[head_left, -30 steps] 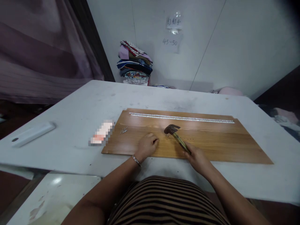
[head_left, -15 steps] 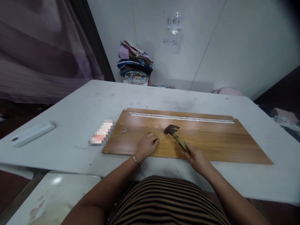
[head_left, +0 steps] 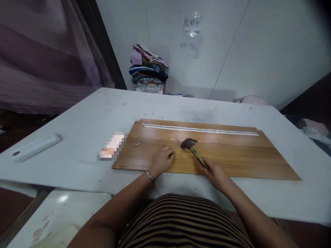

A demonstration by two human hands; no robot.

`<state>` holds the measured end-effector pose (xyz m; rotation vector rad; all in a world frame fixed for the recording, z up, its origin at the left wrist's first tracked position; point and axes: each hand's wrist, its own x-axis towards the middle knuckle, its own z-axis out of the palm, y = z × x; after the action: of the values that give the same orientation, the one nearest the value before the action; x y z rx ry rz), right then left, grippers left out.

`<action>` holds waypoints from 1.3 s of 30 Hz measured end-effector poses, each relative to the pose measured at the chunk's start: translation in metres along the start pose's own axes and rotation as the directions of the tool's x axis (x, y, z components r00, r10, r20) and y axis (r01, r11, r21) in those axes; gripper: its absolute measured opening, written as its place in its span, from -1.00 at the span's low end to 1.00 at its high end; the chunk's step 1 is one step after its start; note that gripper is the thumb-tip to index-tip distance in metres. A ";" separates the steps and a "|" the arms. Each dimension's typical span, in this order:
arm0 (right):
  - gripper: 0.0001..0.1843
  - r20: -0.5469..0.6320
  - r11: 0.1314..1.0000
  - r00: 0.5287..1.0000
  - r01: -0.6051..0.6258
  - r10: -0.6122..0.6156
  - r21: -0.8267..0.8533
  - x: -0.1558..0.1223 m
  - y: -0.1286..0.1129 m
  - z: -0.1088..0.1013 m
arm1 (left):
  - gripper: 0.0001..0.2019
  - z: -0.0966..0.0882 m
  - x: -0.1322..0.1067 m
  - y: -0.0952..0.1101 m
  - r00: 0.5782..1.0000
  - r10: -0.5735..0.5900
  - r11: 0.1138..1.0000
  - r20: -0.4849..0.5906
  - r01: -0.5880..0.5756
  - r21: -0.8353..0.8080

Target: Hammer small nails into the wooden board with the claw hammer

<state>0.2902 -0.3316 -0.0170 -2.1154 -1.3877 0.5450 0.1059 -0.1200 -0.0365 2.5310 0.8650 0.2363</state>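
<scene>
My right hand point(head_left: 216, 174) is wrapped round the handle of a claw hammer point(head_left: 198, 156). The hammer's dark head is low over the middle of a brown wooden board point(head_left: 245, 156), and whether it touches the wood I cannot tell. A short row of small dark dots, nail heads or holes, runs rightward from beside the head. Left of the hammer, my left hand point(head_left: 162, 160) rests on the board with its fingers curled in; nothing shows in them. A small heap of loose nails point(head_left: 136, 143) lies near the board's left end.
Two pale strips with markings point(head_left: 201, 130) run along the board's far edge. On the white table point(head_left: 85, 120) lie a blurred-out flat object point(head_left: 112, 146) and a long white object point(head_left: 37, 148). Folded cloths point(head_left: 149, 69) are stacked by the wall behind.
The hammer has shifted only very slightly in my right hand. My left hand, the nails and the board look the same.
</scene>
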 end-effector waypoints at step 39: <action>-0.60 -0.032 1.000 0.999 0.021 -0.020 0.014 0.001 0.003 -0.001 | -0.77 0.001 0.000 -0.001 1.000 -0.001 1.000 -0.003 0.001 -0.025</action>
<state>0.2933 -0.3316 -0.0184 -2.0876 -1.3829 0.5097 0.1058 -0.1194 -0.0381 2.5073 0.8590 0.2494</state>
